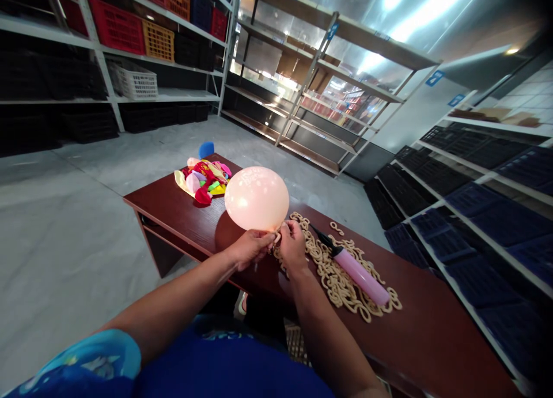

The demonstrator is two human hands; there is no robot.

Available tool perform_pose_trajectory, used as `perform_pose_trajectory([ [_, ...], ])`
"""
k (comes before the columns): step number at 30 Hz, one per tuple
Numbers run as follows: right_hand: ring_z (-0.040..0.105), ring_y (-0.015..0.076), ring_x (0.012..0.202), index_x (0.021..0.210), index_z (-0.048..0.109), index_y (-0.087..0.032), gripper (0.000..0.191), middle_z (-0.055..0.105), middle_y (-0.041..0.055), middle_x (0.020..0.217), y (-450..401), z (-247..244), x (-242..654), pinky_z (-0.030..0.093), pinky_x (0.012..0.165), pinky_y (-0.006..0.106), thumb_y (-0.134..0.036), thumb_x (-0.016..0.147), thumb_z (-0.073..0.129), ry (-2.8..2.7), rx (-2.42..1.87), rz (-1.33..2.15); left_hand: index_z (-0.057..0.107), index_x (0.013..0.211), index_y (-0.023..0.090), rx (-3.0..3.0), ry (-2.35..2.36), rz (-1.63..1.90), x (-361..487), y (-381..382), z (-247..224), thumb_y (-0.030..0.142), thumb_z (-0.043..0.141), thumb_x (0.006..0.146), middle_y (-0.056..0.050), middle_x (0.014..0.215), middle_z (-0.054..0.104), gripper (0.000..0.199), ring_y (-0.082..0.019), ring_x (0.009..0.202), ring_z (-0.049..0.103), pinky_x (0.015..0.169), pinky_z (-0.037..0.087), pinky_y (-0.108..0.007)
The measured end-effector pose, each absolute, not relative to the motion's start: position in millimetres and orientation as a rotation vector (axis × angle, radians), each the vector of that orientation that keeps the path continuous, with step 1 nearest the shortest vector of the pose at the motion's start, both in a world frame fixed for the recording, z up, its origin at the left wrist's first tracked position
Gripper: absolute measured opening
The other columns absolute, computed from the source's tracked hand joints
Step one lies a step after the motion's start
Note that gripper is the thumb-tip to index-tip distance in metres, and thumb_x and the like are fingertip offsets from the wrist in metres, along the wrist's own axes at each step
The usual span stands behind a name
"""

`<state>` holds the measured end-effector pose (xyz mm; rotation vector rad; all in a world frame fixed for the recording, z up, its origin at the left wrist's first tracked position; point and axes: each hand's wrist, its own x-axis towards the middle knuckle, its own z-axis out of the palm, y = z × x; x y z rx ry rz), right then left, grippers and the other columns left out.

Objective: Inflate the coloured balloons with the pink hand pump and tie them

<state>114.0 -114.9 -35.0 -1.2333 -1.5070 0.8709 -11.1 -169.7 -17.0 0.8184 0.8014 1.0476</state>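
An inflated pale pink balloon [256, 197] with faint white print rises just beyond my hands, above the brown table [436, 311]. My left hand [254, 247] pinches the balloon's neck from the left. From the other side, the fingers of my right hand [292, 242] are closed on the same neck. The neck itself is mostly hidden by my fingers. Right of my hands lies a pink hand pump [362, 277] with a black nozzle. It rests on a spread pile of tan rings and loops [334, 280].
Several uninflated balloons [203, 182] in many colours lie heaped at the table's far left end. A blue object [206, 150] shows behind that end. Shelves with crates [118, 26] stand at the left, a metal rack [309, 78] at the back, and dark bins [484, 231] at the right.
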Motion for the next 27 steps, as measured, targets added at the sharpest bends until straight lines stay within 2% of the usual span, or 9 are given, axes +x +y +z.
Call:
perform_pose_trajectory([
  [7, 0.049, 0.0112, 0.057, 0.076, 0.05, -0.021, 0.021, 0.054, -0.0034, 0.064, -115, -40, 104, 0.042, 0.056, 0.024, -0.041, 0.076, 0.045, -1.299, -1.246, 0.896, 0.045, 0.062, 0.016, 0.923, 0.734, 0.985, -13, -167, -20, 0.05, 0.057, 0.072, 0.007, 0.043, 0.032, 0.038, -0.003, 0.033, 0.021, 0.035, 0.011, -0.02],
  [12, 0.05, 0.0101, 0.053, 0.076, 0.047, -0.021, 0.02, 0.053, -0.0051, 0.062, -115, -34, 100, 0.043, 0.052, 0.024, -0.041, 0.075, 0.048, -1.137, -1.145, 1.016, 0.046, 0.065, 0.015, 0.879, 0.801, 0.988, -12, -165, -15, 0.054, 0.059, 0.069, 0.007, 0.047, 0.036, 0.041, -0.002, 0.034, 0.02, 0.036, 0.009, -0.021],
  [15, 0.054, 0.0104, 0.053, 0.079, 0.048, -0.02, 0.021, 0.056, -0.0046, 0.062, -115, -24, 100, 0.046, 0.052, 0.024, -0.041, 0.076, 0.051, -1.113, -1.083, 1.045, 0.049, 0.071, 0.015, 0.79, 0.839, 1.027, -12, -164, -16, 0.06, 0.058, 0.066, 0.008, 0.047, 0.032, 0.046, -0.002, 0.036, 0.021, 0.039, 0.009, -0.02],
  [18, 0.059, 0.0124, 0.056, 0.083, 0.048, -0.019, 0.022, 0.062, -0.0017, 0.066, -113, -11, 100, 0.049, 0.055, 0.027, -0.04, 0.076, 0.052, -1.09, -1.02, 1.072, 0.053, 0.077, 0.014, 0.752, 0.85, 1.099, -15, -164, -21, 0.061, 0.056, 0.067, 0.006, 0.051, 0.035, 0.049, -0.003, 0.039, 0.027, 0.039, 0.011, -0.02],
  [24, 0.063, 0.0138, 0.061, 0.082, 0.048, -0.018, 0.02, 0.064, -0.0005, 0.066, -88, 11, 100, 0.053, 0.061, 0.032, -0.031, 0.071, 0.059, -0.943, -0.886, 1.119, 0.053, 0.076, 0.014, 0.757, 1.024, 1.199, -34, -159, -33, 0.053, 0.055, 0.071, 0.006, 0.053, 0.037, 0.039, -0.003, 0.04, 0.026, 0.039, 0.015, -0.019],
  [27, 0.063, 0.0137, 0.061, 0.079, 0.047, -0.019, 0.02, 0.062, -0.0031, 0.063, -63, 14, 103, 0.054, 0.062, 0.033, -0.028, 0.067, 0.06, -0.84, -0.88, 1.112, 0.054, 0.077, 0.014, 0.881, 1.197, 1.265, -53, -154, -35, 0.044, 0.05, 0.076, 0.004, 0.054, 0.041, 0.03, -0.006, 0.043, 0.033, 0.042, 0.024, -0.019],
])
